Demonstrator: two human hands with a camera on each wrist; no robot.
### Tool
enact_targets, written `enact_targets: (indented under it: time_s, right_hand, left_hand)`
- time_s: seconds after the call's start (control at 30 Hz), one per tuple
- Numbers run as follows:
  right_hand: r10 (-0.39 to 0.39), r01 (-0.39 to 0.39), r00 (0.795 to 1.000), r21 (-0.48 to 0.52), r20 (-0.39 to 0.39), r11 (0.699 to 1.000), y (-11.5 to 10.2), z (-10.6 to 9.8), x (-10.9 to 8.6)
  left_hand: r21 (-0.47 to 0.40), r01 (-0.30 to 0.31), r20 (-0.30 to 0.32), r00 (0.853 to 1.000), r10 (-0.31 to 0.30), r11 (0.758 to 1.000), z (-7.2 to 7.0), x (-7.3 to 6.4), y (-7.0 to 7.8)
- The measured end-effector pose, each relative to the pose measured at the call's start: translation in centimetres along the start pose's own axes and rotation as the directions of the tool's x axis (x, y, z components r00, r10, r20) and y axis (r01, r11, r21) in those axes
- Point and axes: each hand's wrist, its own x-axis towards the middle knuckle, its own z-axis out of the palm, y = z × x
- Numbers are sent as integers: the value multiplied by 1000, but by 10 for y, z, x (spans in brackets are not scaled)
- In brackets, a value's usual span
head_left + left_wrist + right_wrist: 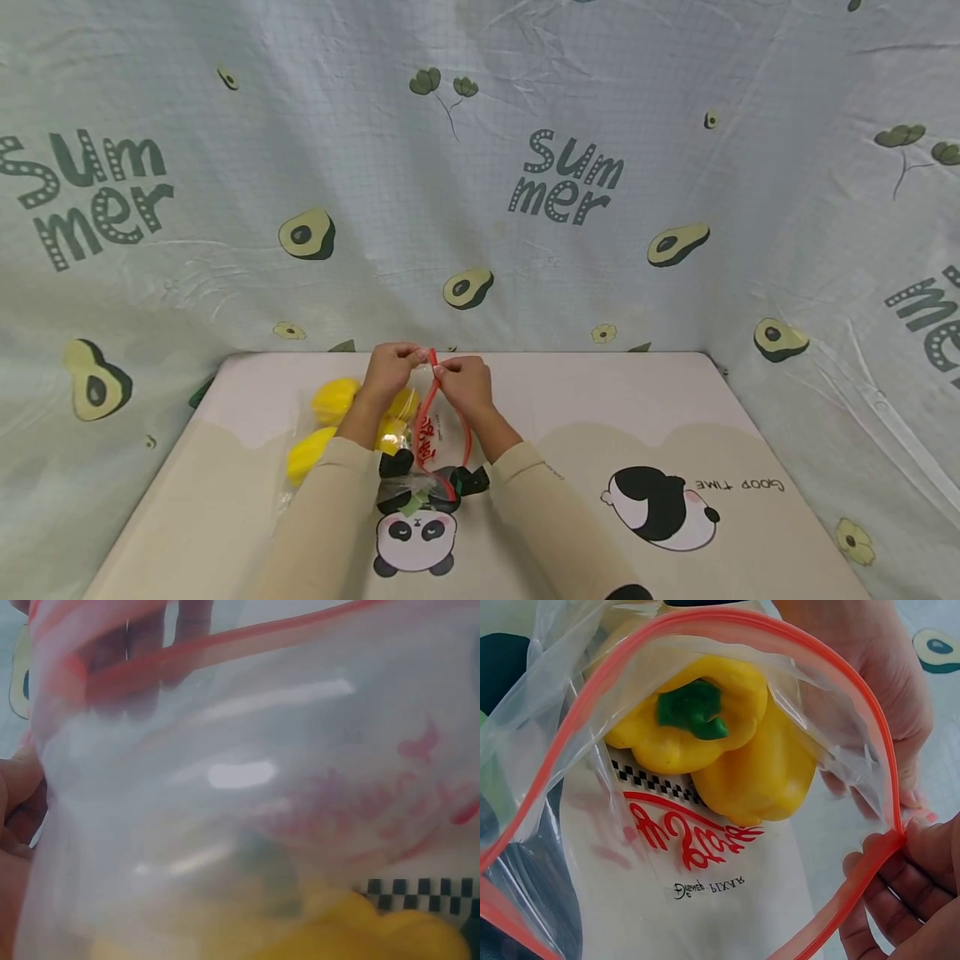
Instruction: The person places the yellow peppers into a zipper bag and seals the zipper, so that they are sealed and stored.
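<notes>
A clear zip bag (780, 889) with a red zip strip (422, 425) and red printing lies with its mouth spread into a wide loop. Inside it are several yellow bell peppers (761, 776), one with a green stem (694, 709) turned toward the mouth. At the far end of the strip, my left hand (390, 371) pinches the bag's corner between thumb and fingers. Close beside it, my right hand (467, 385) pinches the red strip. In the left wrist view, fingers (146, 652) show behind the red strip, partly veiled by the plastic.
The pale tabletop (555, 400) carries printed pandas, one under the bag's near side and another (660, 508) at the right. A pale curtain (405, 167) with avocado prints hangs right behind the table's back edge.
</notes>
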Motion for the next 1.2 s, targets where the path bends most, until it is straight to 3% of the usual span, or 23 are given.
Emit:
enact_targets:
  time_s: [0.67,1.2]
  right_hand:
    - [26,-25,1000,-46,10,999,0,-1,-5]
    - [-7,8,1000,-65,19,998,6,0,-8]
  left_hand:
    - [-14,-3,10,1000,3,1000,-1,2,-2]
    - [-21,-14,16,1000,15,1000,-3,5,-5]
